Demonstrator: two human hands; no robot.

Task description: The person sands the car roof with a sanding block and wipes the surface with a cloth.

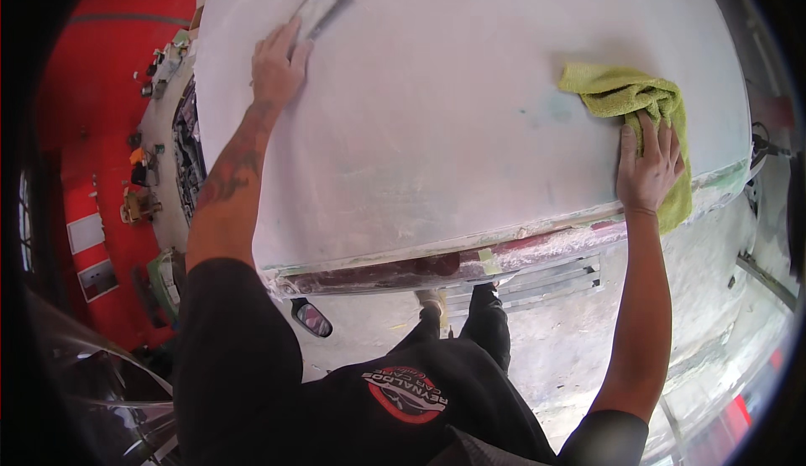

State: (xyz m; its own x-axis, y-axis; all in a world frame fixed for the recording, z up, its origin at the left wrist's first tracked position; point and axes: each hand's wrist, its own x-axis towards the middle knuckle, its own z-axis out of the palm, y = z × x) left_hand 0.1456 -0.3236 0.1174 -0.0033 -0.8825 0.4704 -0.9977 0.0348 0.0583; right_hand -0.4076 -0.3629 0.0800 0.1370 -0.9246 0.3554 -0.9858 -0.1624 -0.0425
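A broad, pale, primed vehicle panel [420, 96] spreads out in front of me, with dusty pinkish-white and grey patches. Toward its far left, my left hand [279, 67] is closed on the near end of a grey sanding block [322, 9], which rests on the surface. Over on the right side, my right hand [648, 164] presses a bunched yellow-green microfibre cloth [625, 88] against the panel. Its fingers are dug into the folds, and part of the cloth hangs over the near edge.
Dusty white residue coats the maroon near edge [378, 278], which carries a bit of tape. A small dark-framed mirror-like piece [311, 317] sits below it. Red wall [117, 88] and cluttered tools lie left. Crinkled clear plastic sheeting [109, 374] is at lower left.
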